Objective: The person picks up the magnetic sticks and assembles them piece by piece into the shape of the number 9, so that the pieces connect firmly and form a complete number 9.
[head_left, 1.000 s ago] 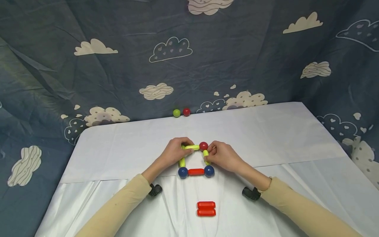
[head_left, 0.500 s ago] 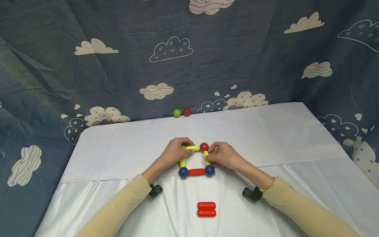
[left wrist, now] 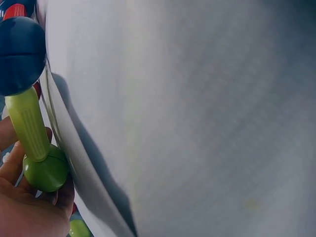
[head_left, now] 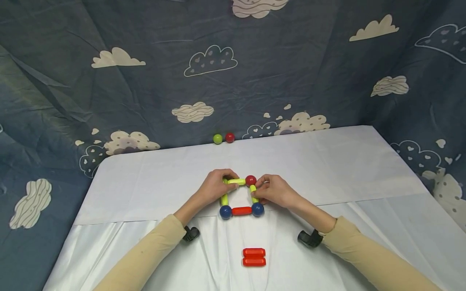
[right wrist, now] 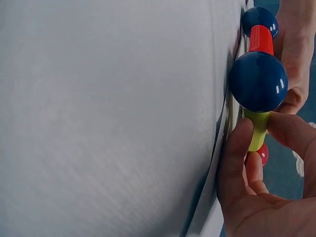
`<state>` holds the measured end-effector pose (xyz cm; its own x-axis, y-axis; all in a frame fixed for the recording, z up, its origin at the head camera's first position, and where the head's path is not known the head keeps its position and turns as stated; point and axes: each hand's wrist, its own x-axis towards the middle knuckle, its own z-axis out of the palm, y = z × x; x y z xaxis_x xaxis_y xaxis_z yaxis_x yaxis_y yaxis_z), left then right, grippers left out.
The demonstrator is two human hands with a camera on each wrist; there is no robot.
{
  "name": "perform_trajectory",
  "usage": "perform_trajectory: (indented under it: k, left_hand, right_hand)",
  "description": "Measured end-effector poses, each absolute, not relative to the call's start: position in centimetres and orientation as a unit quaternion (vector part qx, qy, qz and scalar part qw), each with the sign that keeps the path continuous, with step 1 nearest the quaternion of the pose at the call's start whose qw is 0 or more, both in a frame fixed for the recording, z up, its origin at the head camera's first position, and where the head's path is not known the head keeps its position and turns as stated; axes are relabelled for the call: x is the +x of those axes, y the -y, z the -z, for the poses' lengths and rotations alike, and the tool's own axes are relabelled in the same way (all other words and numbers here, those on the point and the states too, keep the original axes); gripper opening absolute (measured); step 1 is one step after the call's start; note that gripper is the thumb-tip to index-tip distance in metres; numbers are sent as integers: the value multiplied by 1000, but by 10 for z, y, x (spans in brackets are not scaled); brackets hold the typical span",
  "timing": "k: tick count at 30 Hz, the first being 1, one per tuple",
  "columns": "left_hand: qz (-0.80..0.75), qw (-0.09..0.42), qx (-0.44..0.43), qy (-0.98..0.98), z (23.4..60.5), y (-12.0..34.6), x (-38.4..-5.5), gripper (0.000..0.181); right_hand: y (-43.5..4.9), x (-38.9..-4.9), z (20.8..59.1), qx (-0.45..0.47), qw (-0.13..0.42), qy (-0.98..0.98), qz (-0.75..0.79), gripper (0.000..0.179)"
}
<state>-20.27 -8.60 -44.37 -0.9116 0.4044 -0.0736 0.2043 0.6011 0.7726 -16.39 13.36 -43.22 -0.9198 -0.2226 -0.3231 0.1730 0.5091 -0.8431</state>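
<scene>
A square frame of magnetic rods and balls lies on the white table. Its near side is a red rod (head_left: pixel 242 211) between two blue balls (head_left: pixel 225 212). Yellow-green rods make the other sides, and a red ball (head_left: pixel 251 180) marks the far right corner. My left hand (head_left: pixel 217 186) grips the far left corner, where the left wrist view shows a green ball (left wrist: pixel 46 170) within its fingers; the head view hides that ball. My right hand (head_left: pixel 275 190) pinches the right-hand yellow rod (right wrist: pixel 257 129) between thumb and finger, just below the red ball.
Two loose red rods (head_left: pixel 254 257) lie side by side nearer to me. At the table's back edge, a loose green ball (head_left: pixel 217 139) and a loose red ball (head_left: pixel 229 138) rest by the dark cloud-patterned curtain (head_left: pixel 156 89).
The frame and my right hand shifted very slightly in the first half second. Since then, both hands and all the pieces look still.
</scene>
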Motion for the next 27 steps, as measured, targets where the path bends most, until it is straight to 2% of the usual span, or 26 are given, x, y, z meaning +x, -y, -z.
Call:
perform_trajectory:
  k: [27]
  left_hand:
    - [-429,124,172,-878,445,88,-205,14]
  right_hand:
    - [-137,-160,440,-44,178,-831,525,34]
